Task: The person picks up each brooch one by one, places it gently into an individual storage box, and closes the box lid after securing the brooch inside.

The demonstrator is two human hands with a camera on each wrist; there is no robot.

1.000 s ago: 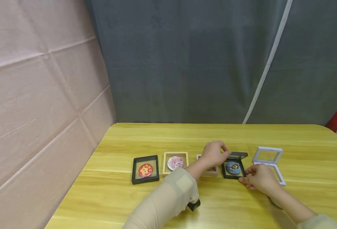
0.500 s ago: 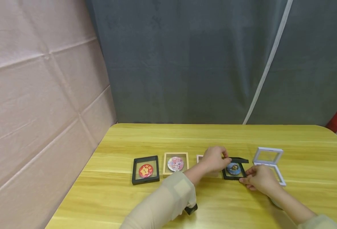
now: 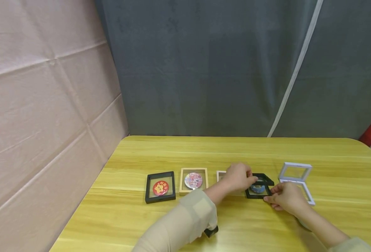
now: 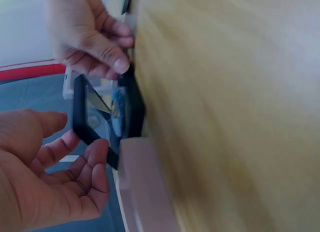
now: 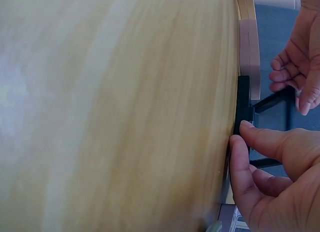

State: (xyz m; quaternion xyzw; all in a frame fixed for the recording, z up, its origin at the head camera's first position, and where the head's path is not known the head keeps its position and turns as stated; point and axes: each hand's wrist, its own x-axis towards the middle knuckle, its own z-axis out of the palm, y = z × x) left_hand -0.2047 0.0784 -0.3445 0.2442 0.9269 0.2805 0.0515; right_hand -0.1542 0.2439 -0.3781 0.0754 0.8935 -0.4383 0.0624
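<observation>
A black hinged display frame (image 3: 257, 196) stands partly open on the table with a round blue badge (image 3: 258, 189) inside. Its windowed lid (image 4: 80, 109) slants over the badge. At the lid's left edge, my left hand (image 3: 237, 177) holds on with curled fingers, as the left wrist view also shows. My right hand (image 3: 286, 197) pinches the front right corner of the frame's base between thumb and fingers, seen close up in the right wrist view. A pink display frame (image 4: 145, 184) sits just left of the black one, mostly hidden by my left hand in the head view.
Farther left lie a cream frame (image 3: 181, 187) with a pink round badge (image 3: 193, 180) and a black frame (image 3: 147, 190) with a red star badge (image 3: 160, 188). A white frame (image 3: 295, 164) stands open on the right. Behind the table (image 3: 236, 147) hangs a grey curtain (image 3: 188, 70).
My left hand has swung the black frame's lid from nearly upright down towards the base, covering part of the blue badge. My right hand stays at the base corner.
</observation>
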